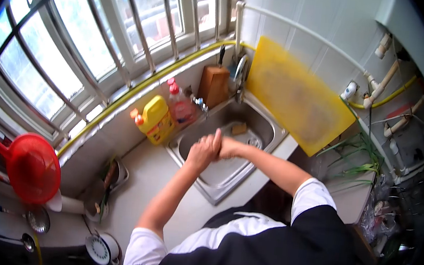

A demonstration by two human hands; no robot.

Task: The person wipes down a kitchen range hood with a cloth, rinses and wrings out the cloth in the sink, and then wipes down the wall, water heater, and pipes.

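Over the steel sink point(202, 189), my left hand point(203, 152) and my right hand point(228, 148) are clasped together, fingers closed around one another. Whether anything small lies between the palms is hidden. In the basin behind them are a tan sponge-like block point(239, 128) and a round drain point(254, 142). The faucet point(200, 103) is at the sink's back left edge. Left of it stand a clear bottle with a pink cap point(181, 105) and a yellow jug point(156, 119) with an orange cap.
A wooden knife block point(214, 85) stands behind the sink. A yellow board point(297, 97) leans on the right wall, near green onions point(363, 156). A red strainer point(34, 167), a skimmer point(38, 219) and a white enamel pot point(100, 248) are at left. Window bars point(135, 23) run along the back.
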